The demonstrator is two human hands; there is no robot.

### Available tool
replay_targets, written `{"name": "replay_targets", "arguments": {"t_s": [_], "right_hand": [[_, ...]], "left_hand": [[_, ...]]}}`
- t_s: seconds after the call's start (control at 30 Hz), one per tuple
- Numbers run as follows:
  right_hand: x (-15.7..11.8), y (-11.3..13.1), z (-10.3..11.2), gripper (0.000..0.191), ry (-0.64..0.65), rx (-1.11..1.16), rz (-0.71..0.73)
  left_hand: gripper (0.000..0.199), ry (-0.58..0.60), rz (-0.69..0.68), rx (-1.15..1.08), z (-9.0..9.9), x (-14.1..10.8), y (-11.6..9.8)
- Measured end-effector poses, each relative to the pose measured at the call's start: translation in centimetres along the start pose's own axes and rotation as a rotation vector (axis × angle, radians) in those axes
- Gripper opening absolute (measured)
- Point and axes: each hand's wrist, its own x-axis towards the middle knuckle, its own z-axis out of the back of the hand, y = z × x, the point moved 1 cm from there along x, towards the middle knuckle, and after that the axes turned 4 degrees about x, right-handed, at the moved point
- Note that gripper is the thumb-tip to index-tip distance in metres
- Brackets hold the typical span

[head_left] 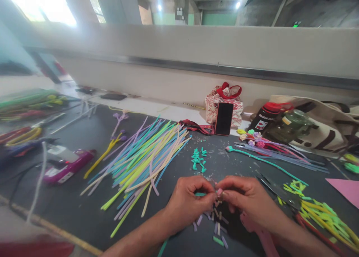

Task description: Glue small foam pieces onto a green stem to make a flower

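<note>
My left hand point(192, 199) pinches a teal stick point(200, 194), whose lower part seems to show below the wrist. Close beside it, my right hand point(242, 197) holds a small pink piece point(219, 192) between thumb and fingertips; the fingertips of both hands nearly meet. Below them lie short lilac and cream pieces point(218, 227). Small teal pieces point(198, 160) are heaped just beyond my hands. A teal stem with a pink-and-teal tip point(263, 160) rests to the right. Many long pastel sticks point(146, 163) spread out at the left.
A purple hot-glue gun point(68, 167) lies at the left. Pliers or cutters point(280, 195) and yellow-green pieces point(322, 216) are at the right. A phone point(224, 118) leans on a patterned bag point(210, 103); bottles point(262, 118) stand by the back wall. Part of a pink tool point(259, 232) shows under my right wrist.
</note>
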Motion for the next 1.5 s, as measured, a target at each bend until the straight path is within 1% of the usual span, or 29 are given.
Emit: {"name": "replay_targets", "arguments": {"t_s": [0.1, 0.2, 0.4, 0.5, 0.6, 0.7, 0.77, 0.83, 0.9, 0.97, 1.03, 1.1, 1.17, 1.23, 1.27, 1.33, 1.5], "right_hand": [[0.1, -0.3, 0.1, 0.012, 0.019, 0.086, -0.062], [0.4, -0.3, 0.2, 0.014, 0.041, 0.117, -0.103], [0.7, -0.2, 0.3, 0.018, 0.064, 0.152, -0.122], [0.7, -0.2, 0.2, 0.017, 0.067, 0.166, -0.124], [0.6, 0.1, 0.1, 0.017, 0.05, 0.169, -0.128], [0.5, 0.5, 0.2, 0.024, 0.012, 0.173, -0.117], [0.2, 0.5, 0.5, 0.031, -0.032, 0.174, -0.12], [0.0, 0.4, 0.5, 0.033, -0.067, 0.153, -0.127], [-0.2, 0.3, 0.4, 0.032, -0.08, 0.111, -0.104], [-0.3, 0.3, 0.1, 0.029, -0.107, 0.025, -0.037], [-0.2, 0.5, -0.2, 0.03, -0.14, -0.099, 0.088], [0.0, 0.9, -0.2, 0.028, -0.138, -0.209, 0.221], [0.1, 1.3, -0.2, 0.021, -0.11, -0.262, 0.316], [0.2, 1.5, 0.0, 0.011, -0.097, -0.284, 0.362], [0.2, 1.6, 0.1, 0.008, -0.093, -0.297, 0.369], [0.2, 1.8, 0.2, 0.009, -0.085, -0.316, 0.359], [0.3, 2.0, 0.3, 0.013, -0.053, -0.355, 0.254]], "left_hand": [[0.019, 0.014, -0.008, -0.016, 0.1, 0.0, 0.0], [0.018, 0.04, -0.051, -0.02, 0.4, -0.1, 0.0], [0.015, 0.084, -0.139, 0.026, 0.8, 0.1, 0.3], [0.015, 0.104, -0.14, 0.028, 0.8, 0.2, 0.4], [0.017, 0.088, -0.064, -0.015, 0.6, 0.3, 0.1], [0.022, 0.072, 0.096, -0.175, 0.4, 0.3, 0.0], [0.024, 0.095, 0.188, -0.32, 0.3, 0.3, 0.0], [0.027, 0.126, 0.23, -0.436, 0.3, 0.3, 0.2], [0.029, 0.155, 0.253, -0.504, 0.3, 0.3, 0.4], [0.029, 0.189, 0.298, -0.546, 0.4, 0.4, 0.5], [0.029, 0.224, 0.349, -0.577, 0.4, 0.4, 0.6], [0.029, 0.254, 0.388, -0.599, 0.3, 0.4, 0.6], [0.03, 0.287, 0.406, -0.615, 0.2, 0.4, 0.6], [0.03, 0.317, 0.414, -0.625, 0.2, 0.5, 0.7], [0.03, 0.329, 0.416, -0.624, 0.2, 0.5, 0.8], [0.03, 0.345, 0.424, -0.62, 0.2, 0.5, 1.0], [0.023, 0.39, 0.461, -0.639, 0.0, 0.5, 1.5]]}}
